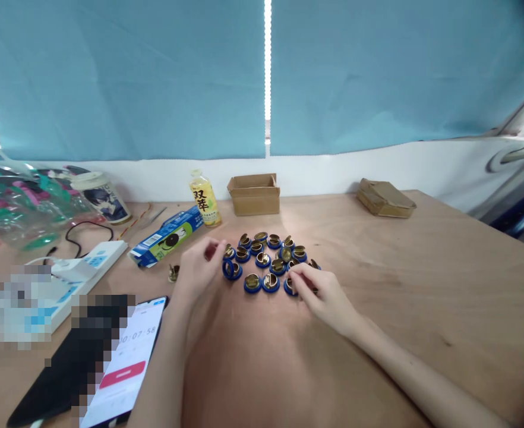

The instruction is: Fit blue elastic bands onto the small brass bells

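Note:
Many round brass-coloured metal pieces with blue rims (263, 260) lie in a loose cluster on the wooden table, several with flat discs tilted up on top. My left hand (199, 264) is at the cluster's left edge, thumb and fingers pinched beside a piece there; what they hold, if anything, is hidden. A loose blue ring (228, 269) leans upright against a piece near that hand. At the front right, my right hand (319, 291) has its fingertips closed on the edge of a blue-rimmed brass piece (289, 286), partly covering it.
A small brass part (173, 273) lies left of my left wrist. Beyond are a blue carton (168, 238), a yellow drink bottle (206, 199), an open cardboard box (255, 199) and a flattened brown package (385, 199). A phone running a timer (126, 362) and a power strip (88, 279) lie left.

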Motion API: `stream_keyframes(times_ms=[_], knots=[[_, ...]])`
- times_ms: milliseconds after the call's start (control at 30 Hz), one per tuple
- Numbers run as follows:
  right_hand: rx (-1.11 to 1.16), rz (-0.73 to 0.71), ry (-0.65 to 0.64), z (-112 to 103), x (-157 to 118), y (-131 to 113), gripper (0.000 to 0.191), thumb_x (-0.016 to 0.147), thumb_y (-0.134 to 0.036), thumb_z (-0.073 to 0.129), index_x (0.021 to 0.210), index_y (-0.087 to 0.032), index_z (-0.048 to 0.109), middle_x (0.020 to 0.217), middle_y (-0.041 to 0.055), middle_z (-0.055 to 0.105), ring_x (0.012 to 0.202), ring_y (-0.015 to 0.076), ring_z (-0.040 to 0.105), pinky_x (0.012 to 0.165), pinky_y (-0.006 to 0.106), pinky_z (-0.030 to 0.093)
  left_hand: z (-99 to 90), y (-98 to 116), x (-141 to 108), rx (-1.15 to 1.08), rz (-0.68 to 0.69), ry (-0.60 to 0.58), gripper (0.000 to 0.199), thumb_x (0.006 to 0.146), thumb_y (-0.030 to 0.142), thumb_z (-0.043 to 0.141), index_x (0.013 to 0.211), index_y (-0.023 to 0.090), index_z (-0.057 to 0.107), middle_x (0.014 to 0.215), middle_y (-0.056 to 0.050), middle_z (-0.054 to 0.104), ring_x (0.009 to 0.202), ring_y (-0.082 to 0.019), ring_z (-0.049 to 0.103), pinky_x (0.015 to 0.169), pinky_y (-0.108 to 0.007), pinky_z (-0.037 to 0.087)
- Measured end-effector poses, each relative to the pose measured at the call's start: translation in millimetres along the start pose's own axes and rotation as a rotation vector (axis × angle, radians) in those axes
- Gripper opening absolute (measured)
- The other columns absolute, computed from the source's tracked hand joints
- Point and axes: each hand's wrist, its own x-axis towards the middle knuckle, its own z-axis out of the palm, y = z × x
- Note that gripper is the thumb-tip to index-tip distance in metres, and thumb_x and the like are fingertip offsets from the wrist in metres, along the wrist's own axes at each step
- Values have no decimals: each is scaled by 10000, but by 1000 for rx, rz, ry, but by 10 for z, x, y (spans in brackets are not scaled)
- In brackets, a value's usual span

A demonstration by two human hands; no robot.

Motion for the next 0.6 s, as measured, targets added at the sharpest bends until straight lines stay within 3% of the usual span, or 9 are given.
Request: stream_keyframes(times_ms=[67,167,233,433,600], knots=[[128,87,5,24,9,13,245,976,-336,457,909,-181,635,714,13,623,566,116,556,530,245,437,31,265,-94,-198,94,-109,361,905,482,483,759,186,629,653,-10,622,596,-151,536,566,-249,393],[349,219,40,32,43,26,273,935,-410,517,929,-178,661,706,16,632,536,117,580,494,239,465,125,581,-252,-356,235,-319,299,901,435,530,795,188,659,632,13,615,549,-116,479,516,-226,351],[430,269,72,18,70,26,287,898,-434,562,921,-173,678,642,-3,598,491,110,546,465,233,454,209,703,-332,-389,309,-394,256,904,391,539,823,193,681,646,17,633,547,-106,473,517,-220,347],[428,279,134,-18,96,-1,284,870,-411,599,932,-155,705,555,-29,523,443,96,460,436,230,395,339,787,-387,-363,356,-364,254,925,306,494,746,179,622,641,17,591,563,-101,469,527,-222,334],[461,287,143,-7,93,-8,282,905,-425,542,953,-169,650,632,-25,535,451,87,469,437,223,383,21,644,-267,-291,296,-285,242,898,315,502,714,187,593,603,26,551,557,-108,454,528,-229,325]])
